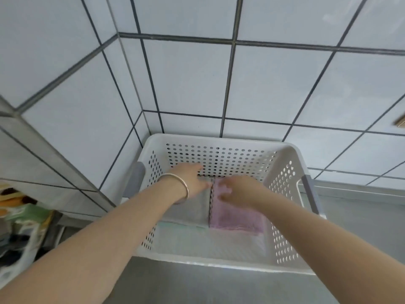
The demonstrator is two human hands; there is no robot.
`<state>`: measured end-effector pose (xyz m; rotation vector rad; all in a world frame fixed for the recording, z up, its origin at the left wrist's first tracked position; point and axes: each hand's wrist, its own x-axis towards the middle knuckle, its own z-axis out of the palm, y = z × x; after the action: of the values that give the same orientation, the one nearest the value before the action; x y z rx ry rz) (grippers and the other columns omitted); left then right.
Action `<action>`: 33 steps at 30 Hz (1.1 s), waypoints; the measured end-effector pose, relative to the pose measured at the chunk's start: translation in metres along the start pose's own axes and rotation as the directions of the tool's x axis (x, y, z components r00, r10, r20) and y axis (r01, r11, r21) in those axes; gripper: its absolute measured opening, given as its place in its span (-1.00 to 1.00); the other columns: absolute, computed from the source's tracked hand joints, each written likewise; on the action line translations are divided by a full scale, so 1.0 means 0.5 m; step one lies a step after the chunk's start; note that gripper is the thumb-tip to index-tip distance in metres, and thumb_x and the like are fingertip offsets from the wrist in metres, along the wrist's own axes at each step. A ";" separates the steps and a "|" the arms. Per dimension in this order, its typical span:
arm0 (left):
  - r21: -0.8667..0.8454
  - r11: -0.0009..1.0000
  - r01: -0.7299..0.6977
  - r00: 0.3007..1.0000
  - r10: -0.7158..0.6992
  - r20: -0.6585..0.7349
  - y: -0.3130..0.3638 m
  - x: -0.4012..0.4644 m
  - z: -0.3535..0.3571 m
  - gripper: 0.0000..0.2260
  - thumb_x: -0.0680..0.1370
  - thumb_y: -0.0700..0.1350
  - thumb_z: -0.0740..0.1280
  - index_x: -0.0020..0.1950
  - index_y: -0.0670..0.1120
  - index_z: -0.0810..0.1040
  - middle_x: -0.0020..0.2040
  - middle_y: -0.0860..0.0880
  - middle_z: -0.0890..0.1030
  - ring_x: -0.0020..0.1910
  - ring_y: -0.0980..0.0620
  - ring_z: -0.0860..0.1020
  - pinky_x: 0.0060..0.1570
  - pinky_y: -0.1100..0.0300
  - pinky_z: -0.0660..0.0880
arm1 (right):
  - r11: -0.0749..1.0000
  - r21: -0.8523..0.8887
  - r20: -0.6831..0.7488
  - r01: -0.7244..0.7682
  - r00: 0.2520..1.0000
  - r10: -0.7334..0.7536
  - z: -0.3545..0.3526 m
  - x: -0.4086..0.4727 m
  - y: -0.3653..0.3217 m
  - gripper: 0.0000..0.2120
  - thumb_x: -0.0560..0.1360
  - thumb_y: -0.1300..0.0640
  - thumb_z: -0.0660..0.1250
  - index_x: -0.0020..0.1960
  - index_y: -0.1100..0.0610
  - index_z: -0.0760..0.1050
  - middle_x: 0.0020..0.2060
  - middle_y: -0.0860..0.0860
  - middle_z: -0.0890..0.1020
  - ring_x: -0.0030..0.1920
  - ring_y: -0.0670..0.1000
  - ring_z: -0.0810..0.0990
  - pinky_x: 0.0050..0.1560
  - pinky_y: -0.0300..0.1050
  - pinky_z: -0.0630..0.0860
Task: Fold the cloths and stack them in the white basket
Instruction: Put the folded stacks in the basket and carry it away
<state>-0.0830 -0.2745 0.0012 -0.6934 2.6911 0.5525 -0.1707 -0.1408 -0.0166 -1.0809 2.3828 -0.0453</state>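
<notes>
The white basket [291, 163] with perforated walls stands on a steel counter against the tiled wall. Inside it lie a folded grey cloth [192, 210] on the left and a folded pink cloth [236, 218] on the right, side by side. A pale green cloth [175, 226] shows beneath the grey one. My left hand [192, 177], with a silver bangle on the wrist, lies flat on the far end of the grey cloth, fingers stretched out. My right hand [237, 189] rests on the far end of the pink cloth, its fingers bent down onto the fabric.
Tiled walls [219, 80] meet in a corner right behind the basket. The steel counter [361, 216] runs to the right and in front. At the lower left is a heap of bags and packets [19, 218] beside the counter edge.
</notes>
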 end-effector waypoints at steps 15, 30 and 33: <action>-0.359 0.929 0.091 0.832 -0.269 -0.485 -0.109 -0.172 -0.015 -0.44 0.47 -0.01 0.36 0.41 -0.11 0.27 0.32 -0.18 0.34 0.26 -0.15 0.37 0.20 0.03 0.33 | 0.709 0.666 -0.456 -0.230 0.627 0.632 0.000 -0.191 0.130 -0.61 0.52 0.18 0.17 0.34 0.18 0.30 0.22 0.17 0.44 0.18 0.19 0.44 0.08 -0.03 0.36; -0.311 0.919 0.241 0.886 -0.339 -0.316 -0.107 -0.141 -0.007 -0.80 0.51 -0.05 0.29 -0.01 -0.13 0.35 -0.17 -0.13 0.43 -0.22 -0.11 0.42 -0.26 0.14 0.31 | 0.528 0.816 -0.192 -0.236 0.750 0.633 0.005 -0.208 0.170 -0.74 0.50 0.27 -0.01 0.07 0.11 0.38 -0.18 0.06 0.39 -0.34 0.03 0.33 -0.36 -0.16 0.31; -0.297 0.930 0.215 0.912 -0.300 -0.280 -0.095 -0.150 0.011 -0.88 0.51 -0.19 0.16 -0.22 -0.12 0.28 -0.36 -0.10 0.38 -0.38 -0.07 0.38 -0.39 0.15 0.24 | 0.528 0.811 -0.193 -0.252 0.737 0.648 0.016 -0.260 0.200 -0.82 0.50 0.27 -0.01 -0.04 0.08 0.31 -0.31 0.00 0.36 -0.42 0.03 0.32 -0.41 -0.21 0.27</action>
<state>0.0051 -0.2810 0.0113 -1.2976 2.7721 0.7899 -0.1650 0.0212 0.0102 0.0293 2.5632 -1.1324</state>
